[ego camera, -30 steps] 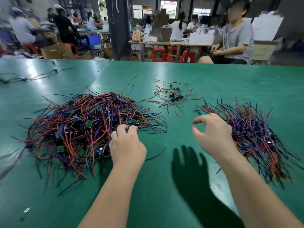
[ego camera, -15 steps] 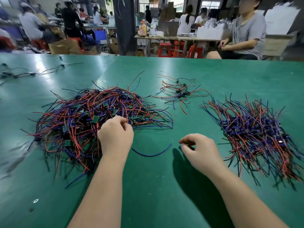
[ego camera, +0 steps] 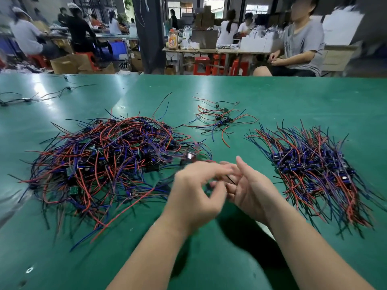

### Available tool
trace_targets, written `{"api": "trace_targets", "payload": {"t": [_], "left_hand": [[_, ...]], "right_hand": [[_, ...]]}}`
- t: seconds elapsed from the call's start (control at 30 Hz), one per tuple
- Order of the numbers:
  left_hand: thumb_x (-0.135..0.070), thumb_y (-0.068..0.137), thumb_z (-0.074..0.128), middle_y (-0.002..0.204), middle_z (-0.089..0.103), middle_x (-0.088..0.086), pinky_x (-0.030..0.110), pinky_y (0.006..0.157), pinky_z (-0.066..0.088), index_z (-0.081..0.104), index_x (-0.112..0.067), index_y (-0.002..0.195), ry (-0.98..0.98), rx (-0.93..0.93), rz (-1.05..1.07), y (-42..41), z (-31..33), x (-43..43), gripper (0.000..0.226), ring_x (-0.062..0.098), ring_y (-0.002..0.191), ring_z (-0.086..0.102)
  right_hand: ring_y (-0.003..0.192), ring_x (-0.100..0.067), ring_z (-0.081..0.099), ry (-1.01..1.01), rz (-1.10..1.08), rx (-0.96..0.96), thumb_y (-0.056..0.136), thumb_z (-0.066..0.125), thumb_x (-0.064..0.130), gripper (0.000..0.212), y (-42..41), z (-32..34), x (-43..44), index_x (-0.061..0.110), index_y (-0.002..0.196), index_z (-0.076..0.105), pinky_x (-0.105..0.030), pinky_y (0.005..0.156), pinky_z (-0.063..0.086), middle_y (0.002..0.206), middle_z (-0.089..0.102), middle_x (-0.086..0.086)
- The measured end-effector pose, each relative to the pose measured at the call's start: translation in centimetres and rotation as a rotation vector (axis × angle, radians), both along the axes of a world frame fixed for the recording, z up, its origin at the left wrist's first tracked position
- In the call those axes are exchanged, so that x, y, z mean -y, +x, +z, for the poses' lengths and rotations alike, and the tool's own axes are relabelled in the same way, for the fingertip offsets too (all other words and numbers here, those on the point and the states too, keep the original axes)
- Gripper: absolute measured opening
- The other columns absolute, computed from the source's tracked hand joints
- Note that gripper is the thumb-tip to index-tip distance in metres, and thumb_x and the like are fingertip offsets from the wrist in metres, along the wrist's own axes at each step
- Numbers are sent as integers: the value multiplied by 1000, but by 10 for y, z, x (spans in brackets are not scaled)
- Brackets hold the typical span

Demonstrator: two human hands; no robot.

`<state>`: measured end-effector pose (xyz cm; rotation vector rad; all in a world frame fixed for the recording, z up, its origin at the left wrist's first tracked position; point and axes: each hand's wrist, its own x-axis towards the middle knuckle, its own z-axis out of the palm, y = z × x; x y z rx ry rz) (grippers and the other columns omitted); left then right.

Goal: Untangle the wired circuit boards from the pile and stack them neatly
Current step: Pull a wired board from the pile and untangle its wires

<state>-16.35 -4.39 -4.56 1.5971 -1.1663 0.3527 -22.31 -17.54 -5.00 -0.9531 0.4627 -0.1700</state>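
A big tangled pile of wired circuit boards (ego camera: 109,160), red, blue and black leads with small green boards, lies left of centre on the green table (ego camera: 272,97). The aligned stack of boards (ego camera: 314,170) lies at the right. My left hand (ego camera: 194,193) is blurred just right of the pile. Its thumb and forefinger pinch thin leads of one wired circuit board (ego camera: 189,158), which hovers blurred at the pile's right edge. My right hand (ego camera: 251,189) meets the left fingertips, palm turned left, fingers loosely spread, and a thin black lead runs between the hands.
A small loose cluster of wired boards (ego camera: 222,120) lies behind the hands. A few stray wires (ego camera: 27,99) lie far left. Beyond the table's far edge, a seated person (ego camera: 297,45) and other workers sit at benches with red stools and cardboard boxes.
My left hand left the pile and moved right, drawing one board's leads along. My right hand rose from the table and moved up to meet it between the pile and the stack.
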Motion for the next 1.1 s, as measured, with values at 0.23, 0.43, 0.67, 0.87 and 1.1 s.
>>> {"api": "trace_targets", "payload": {"t": [0.23,0.43,0.67,0.87,1.1], "left_hand": [[-30,84,52,85,73,-10,22,74,51,75,-17,90,95,-258,-150,-3,-2,-1,28,1,81,66],[-12,80,54,125,60,-12,35,102,39,59,-29,126,532,-17,107,29,-18,-5,49,12,118,50],[1,79,64,101,66,0,22,93,41,71,-19,109,556,-137,-3,41,-25,-6,37,15,100,58],[5,79,62,115,65,3,18,99,36,62,-18,125,526,-117,163,54,-31,-11,51,18,108,58],[7,74,50,127,55,4,34,99,37,59,-17,126,542,-264,576,61,-33,-16,58,25,117,51]], "right_hand": [[72,-20,67,-139,96,-6,70,65,0,38,-4,-5,6,-4,107,65,-22,67,54,91,69,-18],[56,-16,68,-273,28,-103,79,62,-14,15,-4,-10,2,0,82,65,-18,48,51,68,70,-11],[51,-15,62,-472,17,-140,76,71,-8,15,-8,-9,4,5,82,69,-21,52,52,67,68,-13],[53,-12,64,-520,-138,-126,76,70,-5,14,-18,3,23,8,82,66,-15,50,44,65,71,-7],[70,-17,72,-41,-260,236,67,60,6,27,-26,20,38,13,92,63,-16,53,50,68,71,-8]]}}
